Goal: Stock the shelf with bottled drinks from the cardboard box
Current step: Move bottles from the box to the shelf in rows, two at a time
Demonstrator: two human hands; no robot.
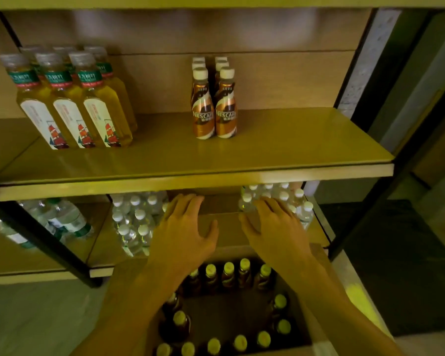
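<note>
Head view.
- Cardboard box [229,312]: open; the reference for every place below.
- Dark bottles [228,274], yellow-green caps: upright inside the box, ranged along its walls.
- Left hand [185,235]: over the box's far edge, fingers straight and spread, holding nothing.
- Right hand [275,232]: over the box's far edge, fingers spread, empty; contact with the water bottles [297,201] beyond cannot be told.
- Shelf board [293,140]: above and beyond the box.
- Nescafé bottles [213,109]: on the board, directly beyond the box.
- Yellow tea bottles [72,104]: on the board, beyond the box, leftward.
</note>
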